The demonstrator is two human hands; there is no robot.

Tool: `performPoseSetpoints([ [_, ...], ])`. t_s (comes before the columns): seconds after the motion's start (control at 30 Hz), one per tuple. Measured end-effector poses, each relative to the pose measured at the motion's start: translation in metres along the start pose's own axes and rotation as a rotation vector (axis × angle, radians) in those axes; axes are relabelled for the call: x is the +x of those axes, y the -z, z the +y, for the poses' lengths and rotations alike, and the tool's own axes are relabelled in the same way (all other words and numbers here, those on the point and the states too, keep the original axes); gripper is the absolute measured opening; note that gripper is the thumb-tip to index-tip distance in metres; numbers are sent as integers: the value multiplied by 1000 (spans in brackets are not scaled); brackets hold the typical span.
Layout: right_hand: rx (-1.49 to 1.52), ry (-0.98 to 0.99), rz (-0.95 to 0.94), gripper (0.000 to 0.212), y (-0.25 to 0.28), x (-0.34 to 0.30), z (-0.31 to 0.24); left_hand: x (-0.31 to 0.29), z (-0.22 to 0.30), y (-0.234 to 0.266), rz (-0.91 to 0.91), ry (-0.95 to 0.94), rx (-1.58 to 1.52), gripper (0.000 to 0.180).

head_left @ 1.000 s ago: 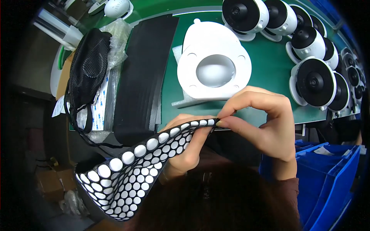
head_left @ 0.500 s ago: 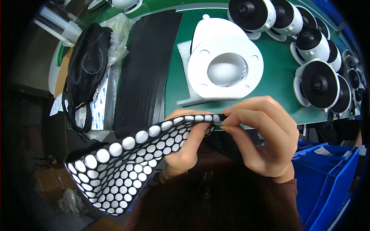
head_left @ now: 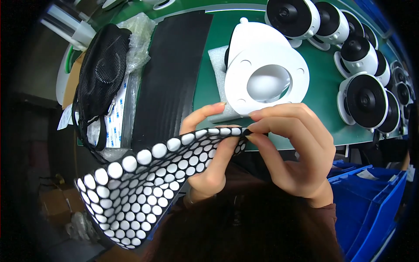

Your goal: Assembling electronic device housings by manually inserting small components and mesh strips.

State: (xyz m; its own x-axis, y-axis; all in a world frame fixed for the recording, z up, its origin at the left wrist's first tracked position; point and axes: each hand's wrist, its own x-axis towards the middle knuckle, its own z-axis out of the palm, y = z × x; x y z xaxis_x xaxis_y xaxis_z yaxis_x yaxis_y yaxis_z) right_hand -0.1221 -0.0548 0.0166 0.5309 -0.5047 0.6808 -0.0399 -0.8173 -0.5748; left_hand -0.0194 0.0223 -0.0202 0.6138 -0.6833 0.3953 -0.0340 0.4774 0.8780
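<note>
I hold up a flexible black sheet covered with white round stickers, bent and drooping to the lower left. My left hand supports it from underneath, fingers curled around its upper edge. My right hand pinches at the sheet's top right corner with thumb and fingertips. Behind the hands, on the green work mat, lies a white rounded-triangle plastic housing with a round hole in its middle.
Several white and black dome camera units line the mat's right side and top. A long black foam strip lies left of the housing. A black mesh bag and clear plastic wrap sit farther left. Blue plastic bins stand at lower right.
The view has shifted so the housing sits lower and closer. The sticker sheet has drooped further left. My right fingers stay pinched at the sheet's corner.
</note>
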Motion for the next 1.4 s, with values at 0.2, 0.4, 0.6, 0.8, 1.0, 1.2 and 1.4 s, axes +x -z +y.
performPoseSetpoints([
  [0.2, 102, -57, -54, 18, 3, 2, -2, -1, 0, 4, -7, 9, -19, 39],
  [0.4, 98, -70, -60, 18, 4, 1, -7, 1, 7, 4, -33, 101, -85, 42],
  [0.6, 15, -112, 36, 13, 7, 3, -5, 3, -6, 3, 43, 191, -188, 39],
  [0.8, -64, -211, 12, 7, -6, 6, -2, 2, -7, 2, 19, 134, -229, 29],
  [1.0, -136, -192, 32, 6, -5, 7, 0, 2, -9, -7, 43, 96, -229, 28],
  [1.2, -175, -166, 38, 7, -10, 7, 0, 2, -11, -4, 30, 22, -271, 25],
  [1.4, -195, -159, 33, 7, -11, 8, 0, 2, -10, -2, 16, 97, -292, 25],
])
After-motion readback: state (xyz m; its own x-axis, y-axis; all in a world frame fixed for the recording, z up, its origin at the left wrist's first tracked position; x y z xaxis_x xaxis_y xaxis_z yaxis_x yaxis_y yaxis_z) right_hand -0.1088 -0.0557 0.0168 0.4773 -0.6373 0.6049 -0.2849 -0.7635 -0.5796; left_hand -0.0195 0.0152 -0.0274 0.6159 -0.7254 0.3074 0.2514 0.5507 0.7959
